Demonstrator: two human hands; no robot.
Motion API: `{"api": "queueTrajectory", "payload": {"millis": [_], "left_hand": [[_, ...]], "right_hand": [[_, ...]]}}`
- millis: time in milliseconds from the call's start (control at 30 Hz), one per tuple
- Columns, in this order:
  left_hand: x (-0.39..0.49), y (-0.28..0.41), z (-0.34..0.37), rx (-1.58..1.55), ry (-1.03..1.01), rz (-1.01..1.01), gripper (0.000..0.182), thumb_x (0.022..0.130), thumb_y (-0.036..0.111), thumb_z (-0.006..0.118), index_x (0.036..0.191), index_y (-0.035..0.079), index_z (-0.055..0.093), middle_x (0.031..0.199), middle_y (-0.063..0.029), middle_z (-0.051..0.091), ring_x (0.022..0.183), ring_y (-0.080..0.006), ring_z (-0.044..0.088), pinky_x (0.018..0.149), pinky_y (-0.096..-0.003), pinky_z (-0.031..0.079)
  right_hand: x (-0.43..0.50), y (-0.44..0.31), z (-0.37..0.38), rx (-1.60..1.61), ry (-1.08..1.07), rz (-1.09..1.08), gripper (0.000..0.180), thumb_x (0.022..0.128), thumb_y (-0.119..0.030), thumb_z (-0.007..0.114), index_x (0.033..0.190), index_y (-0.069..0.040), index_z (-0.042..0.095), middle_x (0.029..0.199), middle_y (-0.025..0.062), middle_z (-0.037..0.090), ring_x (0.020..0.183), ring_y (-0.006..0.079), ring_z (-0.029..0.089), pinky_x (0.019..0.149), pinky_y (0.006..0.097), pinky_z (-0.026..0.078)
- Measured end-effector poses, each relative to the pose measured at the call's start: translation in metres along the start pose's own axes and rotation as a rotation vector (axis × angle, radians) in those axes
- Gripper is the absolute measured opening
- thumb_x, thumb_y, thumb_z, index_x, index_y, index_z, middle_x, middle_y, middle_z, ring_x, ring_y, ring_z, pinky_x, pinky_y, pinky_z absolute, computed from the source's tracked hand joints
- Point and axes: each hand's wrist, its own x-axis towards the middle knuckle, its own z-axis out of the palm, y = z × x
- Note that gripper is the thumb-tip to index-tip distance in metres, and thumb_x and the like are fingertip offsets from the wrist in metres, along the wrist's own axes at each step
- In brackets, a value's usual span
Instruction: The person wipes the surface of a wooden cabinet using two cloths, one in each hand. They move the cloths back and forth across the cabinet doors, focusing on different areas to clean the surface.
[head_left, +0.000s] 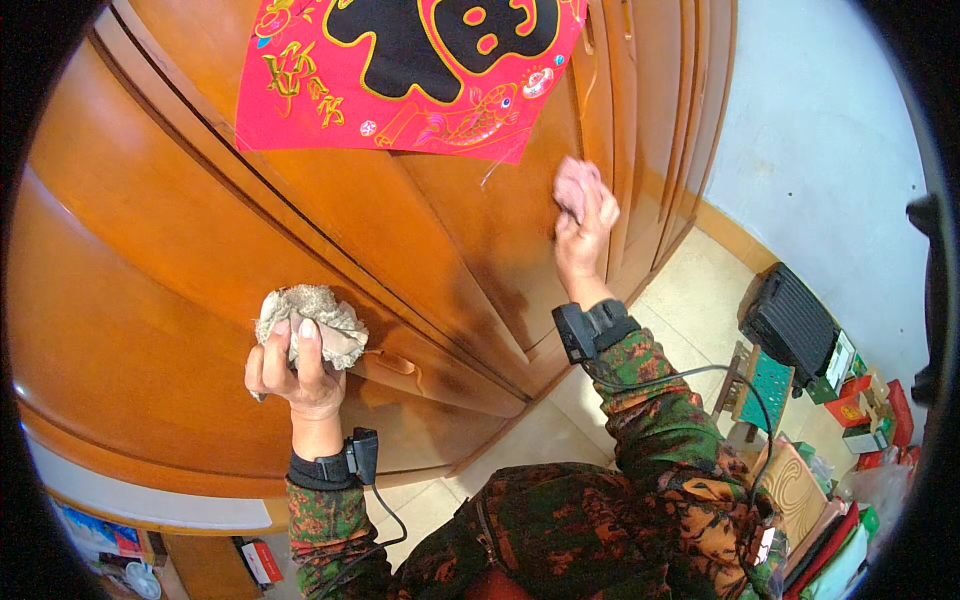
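My left hand (300, 375) grips a bunched grey-beige cloth (319, 322) against the lower left of a varnished wooden door (210, 315). Just right of that cloth is a recessed pull in the wood. Further right and higher up, my right hand (585, 232) holds a crumpled pink cloth (576, 184) at the wood's surface, slightly blurred. Above and left of it hangs a red paper poster (442, 124) with a large black character, gold trim and a fish, its lower corner beside the pink cloth. Both wrists wear black straps with a small cabled device.
Pale tiled floor (675, 292) lies below the door. At the right, along a white wall (810, 150), stand a black suitcase (787, 322), a small stool with a green top (765, 386), and several boxes and bags. More items lie at the lower left.
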Motion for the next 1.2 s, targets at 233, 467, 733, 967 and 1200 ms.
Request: {"api": "queueTrajectory", "payload": {"millis": [233,467,733,967,1200], "left_hand": [[-0.003,0.000,0.002,0.018,0.012,0.012,0.041,0.081,0.022,0.075,0.116,0.023,0.053,0.121,-0.0038,0.049,0.106,-0.0246,0.040,0.086,-0.0341,0.038],[0.002,0.002,0.001,0.061,0.023,0.017,0.064,0.067,0.025,0.089,0.118,0.020,0.051,0.119,-0.0059,0.051,0.104,-0.0255,0.045,0.084,-0.0351,0.043],[0.009,0.003,0.001,0.101,0.042,0.046,0.059,0.070,0.028,0.087,0.116,0.018,0.052,0.118,-0.0061,0.051,0.104,-0.0251,0.046,0.085,-0.0350,0.043],[0.004,0.004,0.004,0.092,0.055,0.049,0.061,0.069,0.024,0.088,0.117,0.016,0.051,0.119,-0.0073,0.049,0.105,-0.0255,0.045,0.085,-0.0352,0.043],[0.001,0.002,0.007,0.111,0.053,0.069,0.059,0.071,0.027,0.086,0.116,0.015,0.049,0.117,-0.0078,0.049,0.105,-0.0261,0.045,0.085,-0.0349,0.043]], "right_hand": [[-0.056,0.036,-0.025,0.401,-0.105,0.544,0.042,0.087,-0.002,0.061,0.127,-0.011,0.056,0.103,0.0091,0.053,0.084,0.0205,0.059,0.061,0.0326,0.054],[0.101,-0.030,0.001,0.308,0.010,0.010,0.054,0.069,0.008,0.063,0.120,-0.006,0.060,0.115,0.0169,0.049,0.108,0.0334,0.048,0.094,0.0426,0.042],[-0.016,0.035,-0.002,0.626,0.240,0.491,0.034,0.082,-0.005,0.066,0.116,-0.008,0.063,0.109,0.0149,0.059,0.097,0.0293,0.055,0.087,0.0384,0.046],[-0.078,0.060,-0.018,0.999,0.165,1.039,0.023,0.087,-0.001,0.054,0.109,-0.006,0.059,0.093,0.0071,0.059,0.060,0.0156,0.056,0.040,0.0250,0.038],[0.097,0.036,0.026,0.548,0.189,0.298,0.028,0.085,0.003,0.056,0.111,-0.008,0.058,0.107,0.0071,0.053,0.088,0.0229,0.058,0.074,0.0338,0.050]]}}
